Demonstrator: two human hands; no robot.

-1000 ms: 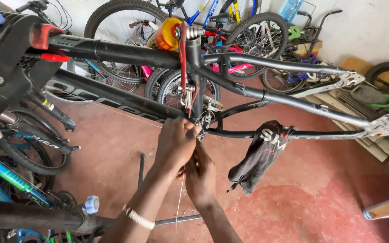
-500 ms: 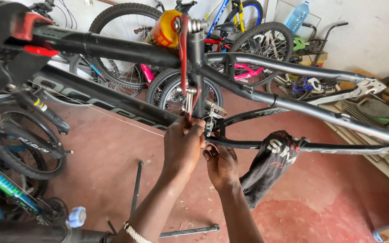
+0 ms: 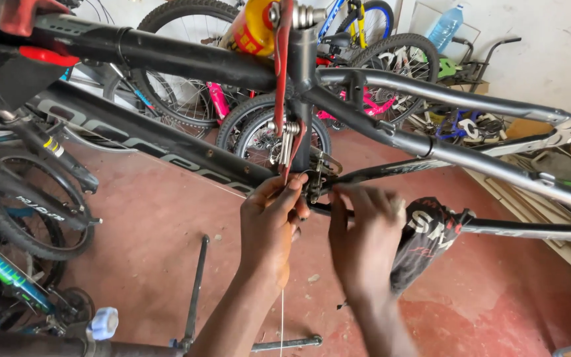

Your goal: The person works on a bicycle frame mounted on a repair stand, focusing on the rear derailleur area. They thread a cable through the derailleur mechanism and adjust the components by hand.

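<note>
A dark grey bicycle frame hangs across the view with its front derailleur at the middle. My left hand pinches a thin white cable just below the derailleur, and the cable hangs down past my forearm. My right hand is beside it, blurred, with fingertips pointing towards the derailleur; whether it holds anything is unclear. A red clamp arm of the repair stand grips the seat tube.
A black cloth hangs over the lower chain stay. Several bicycles and wheels crowd the back and left. A stand's metal base lies on the red floor. Wooden boards are at right.
My hands have separated slightly: the right hand has moved right, away from the left. The view has come closer to the derailleur.
</note>
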